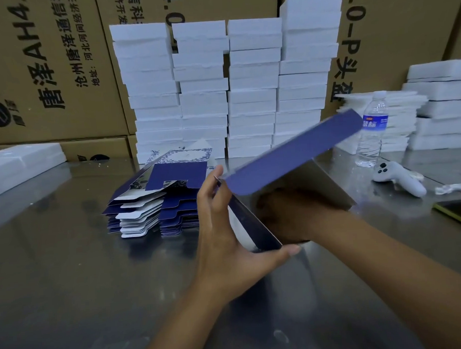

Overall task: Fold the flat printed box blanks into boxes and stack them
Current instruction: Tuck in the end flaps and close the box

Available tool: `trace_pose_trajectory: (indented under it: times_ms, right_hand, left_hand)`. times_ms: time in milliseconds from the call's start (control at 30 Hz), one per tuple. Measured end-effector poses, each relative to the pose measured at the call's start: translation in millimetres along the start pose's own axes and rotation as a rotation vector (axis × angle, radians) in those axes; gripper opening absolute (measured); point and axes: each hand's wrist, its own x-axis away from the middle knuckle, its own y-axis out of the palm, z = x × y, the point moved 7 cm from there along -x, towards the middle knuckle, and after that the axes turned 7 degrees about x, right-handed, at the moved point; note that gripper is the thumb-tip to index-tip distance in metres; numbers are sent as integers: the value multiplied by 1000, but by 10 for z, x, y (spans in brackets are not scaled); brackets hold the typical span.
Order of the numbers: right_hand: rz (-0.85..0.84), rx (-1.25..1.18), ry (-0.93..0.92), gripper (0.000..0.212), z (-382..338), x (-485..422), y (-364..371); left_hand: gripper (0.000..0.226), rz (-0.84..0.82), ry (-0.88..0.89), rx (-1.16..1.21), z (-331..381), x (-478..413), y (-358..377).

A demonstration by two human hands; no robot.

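1. Progress: one box is half formed, held tilted above the table and right of the blank pile. I see no finished printed box, so I judge most of the work remains.
2. Hands: the left hand, spread wide, grips the box's near end between thumb and fingers. The right hand reaches inside in shadow, and I cannot tell its grip.
3. Counts: one box, one pile of blanks too many to count, four white columns behind, one bottle.
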Motion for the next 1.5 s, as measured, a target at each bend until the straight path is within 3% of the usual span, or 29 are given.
trace_pose_trajectory:
  times_ms: [233, 433, 533, 600, 667, 833, 933, 1000, 1033, 1100, 1233, 1367, 1500]
  right_hand:
    - [793, -171, -113, 19, -183, 647, -738]
    - [1007, -168, -253, 30, 7, 919, -440]
    - [1091, -37, -306, 40, -54, 994, -271]
    - [1103, -7, -311, 42, -65, 977, -209]
    - [1115, -14, -303, 43, -84, 951, -193]
    - [1215, -162, -197, 46, -66, 916, -209]
    - [1192, -447, -48, 40, 15, 882, -159]
    - [1167, -702, 19, 12, 75, 854, -137]
    - [1151, -809, 49, 11, 108, 836, -145]
    - [1147, -902, 78, 30, 154, 807, -154]
    - [1107, -636, 92, 30, 100, 746, -135]
    - [970, -697, 168, 15, 157, 669, -27]
    - [984, -587, 226, 17, 175, 681, -113]
  left_hand:
    - [119, 52, -118, 67, -65, 7, -61]
    - [111, 76, -278, 176, -165, 0, -103]
    - [113, 10, -309, 127, -194, 4, -69]
    - [105, -29, -317, 134, -198, 1, -47]
    - [82, -28, -307, 154, -185, -12, -59]
    - [39, 140, -292, 253, -257, -41, -172]
    - [45, 170, -348, 297, -321, -37, -189]
    - [56, 134, -338, 235, -315, -33, -170]
    - [60, 114, -330, 203, -313, -29, -154]
    - [58, 83, -311, 134, -317, -12, -119]
    - [30, -30, -338, 54, -386, 61, 3]
    - [26, -110, -412, 59, -435, 104, 87]
    - [28, -126, -410, 40, -451, 103, 106]
